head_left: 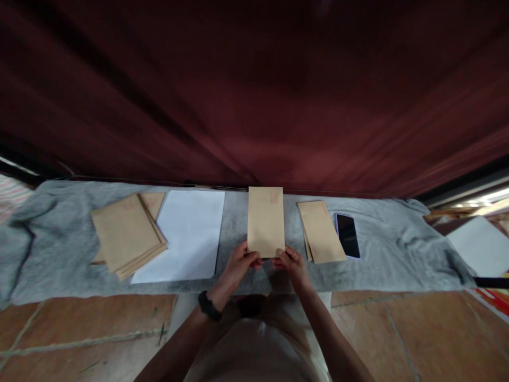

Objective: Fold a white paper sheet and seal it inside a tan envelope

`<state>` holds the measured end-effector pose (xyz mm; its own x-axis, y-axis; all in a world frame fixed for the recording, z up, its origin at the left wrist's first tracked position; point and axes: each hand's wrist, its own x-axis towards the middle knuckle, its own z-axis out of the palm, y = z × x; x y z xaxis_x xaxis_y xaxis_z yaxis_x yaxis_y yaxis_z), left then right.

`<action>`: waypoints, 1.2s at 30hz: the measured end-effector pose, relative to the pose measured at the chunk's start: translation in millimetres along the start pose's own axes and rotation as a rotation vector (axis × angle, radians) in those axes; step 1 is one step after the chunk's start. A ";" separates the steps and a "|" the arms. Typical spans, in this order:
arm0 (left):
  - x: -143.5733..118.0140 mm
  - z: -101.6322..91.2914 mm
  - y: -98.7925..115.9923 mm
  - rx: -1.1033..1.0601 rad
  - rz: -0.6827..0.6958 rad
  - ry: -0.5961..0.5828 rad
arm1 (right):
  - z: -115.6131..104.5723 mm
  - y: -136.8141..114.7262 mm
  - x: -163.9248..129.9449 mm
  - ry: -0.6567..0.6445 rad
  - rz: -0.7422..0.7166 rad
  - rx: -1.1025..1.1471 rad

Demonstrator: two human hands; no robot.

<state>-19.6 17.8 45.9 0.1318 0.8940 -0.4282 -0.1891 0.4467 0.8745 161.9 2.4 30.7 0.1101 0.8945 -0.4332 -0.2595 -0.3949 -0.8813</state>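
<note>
A brown envelope (265, 220) lies lengthwise on the grey cloth (59, 228) in front of me. Both hands grip its near edge. My left hand (239, 263), with a black band on the wrist, pinches the left corner. My right hand (291, 262) pinches the right corner. The envelope has faint red print near its far right corner.
A stack of brown envelopes (125, 233) sits at the left, white paper (186, 233) beside it. Right of my hands lie a smaller pile of envelopes (320, 231) and a dark phone (347, 235). A dark red curtain (254, 90) hangs behind. Tiled floor (79, 334) lies below.
</note>
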 end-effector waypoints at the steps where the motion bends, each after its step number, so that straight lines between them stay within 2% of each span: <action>1: -0.1 0.6 1.1 -0.019 0.007 0.002 | 0.7 -1.9 -0.3 -0.009 0.005 0.034; 5: -2.2 4.3 4.4 -0.062 0.029 -0.004 | 4.9 -4.5 -2.8 -0.051 0.025 0.132; 8: -3.3 6.1 6.0 -0.074 0.036 -0.011 | 8.4 -3.5 -2.0 -0.017 0.027 0.119; 19: 1.8 -6.0 7.6 0.048 0.063 0.002 | 0.7 -18.4 0.9 0.015 -0.007 0.075; 24: -3.1 -0.8 15.3 0.026 0.070 0.008 | 2.1 -17.8 -1.8 0.048 -0.026 0.107; 27: -3.3 3.9 14.9 0.003 0.069 0.010 | 6.3 -16.3 -2.5 0.020 -0.033 0.094; 32: -2.3 16.2 8.1 -0.040 0.042 0.087 | 13.0 -16.4 -3.5 -0.019 -0.055 0.074; 36: -2.5 24.2 8.2 -0.052 0.080 0.129 | 15.4 -14.4 -6.6 -0.048 -0.063 0.167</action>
<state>2.1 18.4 59.5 -0.0113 0.9221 -0.3867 -0.2447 0.3724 0.8952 150.1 5.4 49.1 0.0862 0.9271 -0.3647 -0.4094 -0.3008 -0.8613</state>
